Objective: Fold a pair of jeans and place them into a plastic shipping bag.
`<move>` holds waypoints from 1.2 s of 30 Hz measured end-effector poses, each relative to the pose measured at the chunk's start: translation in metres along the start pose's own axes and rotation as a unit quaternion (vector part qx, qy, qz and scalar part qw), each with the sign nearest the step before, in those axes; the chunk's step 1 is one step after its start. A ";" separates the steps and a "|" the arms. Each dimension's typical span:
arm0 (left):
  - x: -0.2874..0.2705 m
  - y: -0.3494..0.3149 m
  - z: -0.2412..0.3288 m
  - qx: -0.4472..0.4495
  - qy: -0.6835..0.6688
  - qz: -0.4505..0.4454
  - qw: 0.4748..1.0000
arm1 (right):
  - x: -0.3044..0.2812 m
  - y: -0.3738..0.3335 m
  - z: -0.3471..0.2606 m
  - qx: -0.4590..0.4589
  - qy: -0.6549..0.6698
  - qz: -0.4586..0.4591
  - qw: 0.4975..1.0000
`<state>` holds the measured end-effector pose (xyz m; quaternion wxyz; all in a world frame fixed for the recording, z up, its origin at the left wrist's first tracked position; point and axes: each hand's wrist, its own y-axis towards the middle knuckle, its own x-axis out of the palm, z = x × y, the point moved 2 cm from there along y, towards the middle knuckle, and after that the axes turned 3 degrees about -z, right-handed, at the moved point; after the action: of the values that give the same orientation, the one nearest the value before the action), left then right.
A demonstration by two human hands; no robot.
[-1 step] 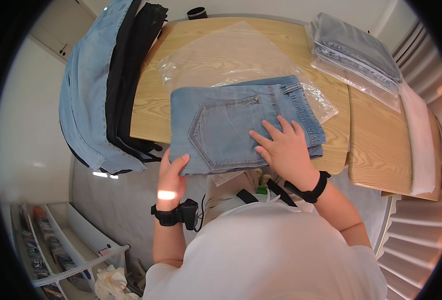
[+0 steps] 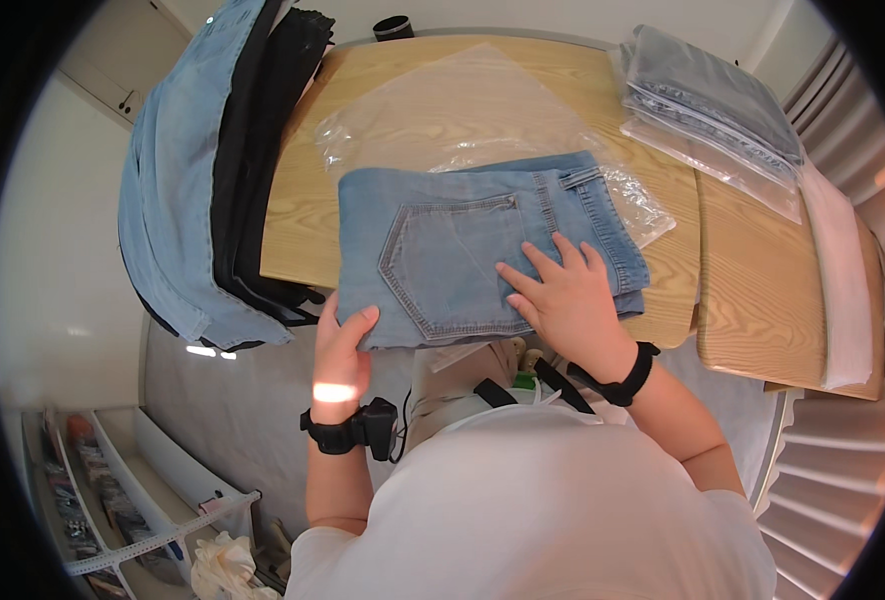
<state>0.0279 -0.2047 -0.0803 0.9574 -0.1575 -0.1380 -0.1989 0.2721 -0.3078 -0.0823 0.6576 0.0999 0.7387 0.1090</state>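
Observation:
A folded pair of light blue jeans (image 2: 453,250) lies at the near edge of the wooden table, back pocket up and waistband to the right. My left hand (image 2: 343,335) grips its near left corner, thumb on top and the other fingers hidden underneath. Spread flat on the denim to the right of the pocket is my right hand (image 2: 568,300), with nothing in its fingers. Beneath and behind the jeans, a clear plastic bag (image 2: 453,105) is laid out on the table (image 2: 298,210); part of it is covered by the jeans.
Several jeans, blue (image 2: 178,180) and black (image 2: 253,150), hang over the table's left side. At the back right sits a stack of bagged garments (image 2: 713,95), with white plastic sheeting (image 2: 843,290) nearer. A black cup (image 2: 394,28) stands at the far edge. Storage compartments (image 2: 143,500) are lower left.
The left end of the jeans has risen very slightly toward the far side. Both hands keep almost the same place.

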 end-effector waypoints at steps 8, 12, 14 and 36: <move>0.114 0.001 0.046 0.149 0.250 -0.107 0.951 | 0.008 -0.004 0.002 0.002 -0.003 0.011 1.000; 0.146 0.005 0.024 0.120 0.367 -0.193 0.902 | 0.012 -0.006 0.006 0.067 0.268 0.021 0.961; 0.160 0.006 0.013 0.253 0.539 -0.301 0.745 | 0.013 -0.011 0.011 0.086 0.555 0.038 0.827; 0.154 0.018 -0.021 0.370 0.587 -0.237 0.680 | -0.023 -0.017 0.099 0.276 0.638 -0.085 0.714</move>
<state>0.1758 -0.2489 -0.0531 0.7430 0.3966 0.3573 -0.4037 0.3732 -0.3281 -0.0767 -0.0207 0.1203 0.9855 -0.1182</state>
